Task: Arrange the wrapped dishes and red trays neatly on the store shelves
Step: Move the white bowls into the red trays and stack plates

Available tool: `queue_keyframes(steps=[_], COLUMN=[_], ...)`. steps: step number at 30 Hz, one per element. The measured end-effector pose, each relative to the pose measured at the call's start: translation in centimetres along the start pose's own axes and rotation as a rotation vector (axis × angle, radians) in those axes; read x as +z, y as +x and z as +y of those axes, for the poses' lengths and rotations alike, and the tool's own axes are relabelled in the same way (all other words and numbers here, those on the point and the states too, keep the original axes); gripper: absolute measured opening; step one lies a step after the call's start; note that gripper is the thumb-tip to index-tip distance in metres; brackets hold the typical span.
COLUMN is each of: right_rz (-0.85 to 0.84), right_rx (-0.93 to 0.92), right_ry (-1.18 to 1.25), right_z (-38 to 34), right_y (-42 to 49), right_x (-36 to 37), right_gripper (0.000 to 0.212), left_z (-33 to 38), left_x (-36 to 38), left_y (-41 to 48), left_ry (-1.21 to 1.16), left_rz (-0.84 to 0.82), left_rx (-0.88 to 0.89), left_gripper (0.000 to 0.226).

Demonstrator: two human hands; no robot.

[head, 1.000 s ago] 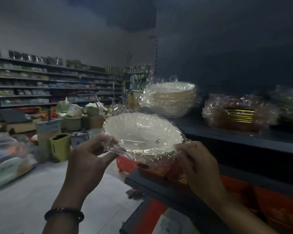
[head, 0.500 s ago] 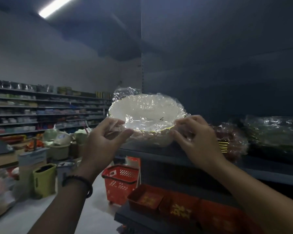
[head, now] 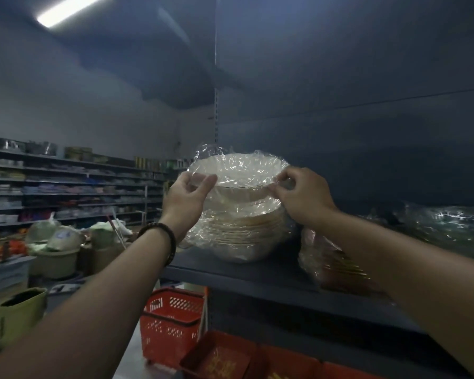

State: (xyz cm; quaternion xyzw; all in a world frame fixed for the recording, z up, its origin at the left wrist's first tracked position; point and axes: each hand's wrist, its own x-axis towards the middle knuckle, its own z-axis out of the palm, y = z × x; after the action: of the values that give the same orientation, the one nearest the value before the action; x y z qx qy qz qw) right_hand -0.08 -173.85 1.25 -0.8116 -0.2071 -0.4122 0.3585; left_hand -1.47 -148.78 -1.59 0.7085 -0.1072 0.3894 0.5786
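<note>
Dim store aisle, dark shelf (head: 257, 272). Stack of wrapped white dishes (head: 244, 233) stands near the shelf's left end. Single wrapped dish (head: 238, 170) directly over the stack; contact not discernible. Left hand (head: 188, 198) pinches its left rim between thumb and fingers. Right hand (head: 304, 195), fingers curled, pinches the right rim. Red trays (head: 219, 359) lie on the lower shelf.

One left hand (head: 188, 196) and one right hand (head: 303, 196) are gripping one wrapped white dish (head: 241, 173). One white dish stack (head: 241, 233) and one reddish wrapped stack (head: 331, 263) are sitting below it; one red basket (head: 173, 321) and three red trays (head: 222, 359) are showing.
</note>
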Motion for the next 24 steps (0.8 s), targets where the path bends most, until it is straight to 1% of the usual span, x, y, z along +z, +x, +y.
queue_keyframes(steps=[3, 6, 11, 14, 17, 20, 24], right_rz=[-0.040, -0.063, -0.146, -0.189, -0.189, -0.271, -0.326], right_rx=[0.071, 0.101, 0.120, 0.147, 0.142, 0.164, 0.197], right_ry=[0.079, 0.056, -0.047, -0.108, -0.183, -0.212, -0.256], right_z=[1.4, 2.4, 3.6, 4.2, 4.5, 4.1, 3.9], right_y=[1.3, 2.1, 2.7, 2.9, 3.0, 3.0, 3.5], right_x=[1.9, 3.6, 5.3, 6.2, 6.7, 6.7, 6.8], right_gripper=[0.022, 0.019, 0.017, 0.015, 0.014, 0.019, 0.016], left_z=[-2.4, -4.7, -7.4, -8.0, -8.3, -8.7, -9.4], left_x=[0.8, 1.5, 1.8, 1.8, 2.1, 2.3, 2.1], left_y=[1.6, 2.7, 3.7, 3.6, 3.4, 3.1, 3.1], left_ry=[0.024, 0.072, 0.141, 0.313, 0.557, 0.604, 0.706], left_rz=[0.012, 0.041, 0.001, -0.020, -0.057, -0.070, -0.100], left_rx=[0.006, 0.009, -0.046, -0.116, -0.080, -0.077, -0.060], left_gripper=[0.032, 0.029, 0.044, 0.058, 0.057, 0.055, 0.056])
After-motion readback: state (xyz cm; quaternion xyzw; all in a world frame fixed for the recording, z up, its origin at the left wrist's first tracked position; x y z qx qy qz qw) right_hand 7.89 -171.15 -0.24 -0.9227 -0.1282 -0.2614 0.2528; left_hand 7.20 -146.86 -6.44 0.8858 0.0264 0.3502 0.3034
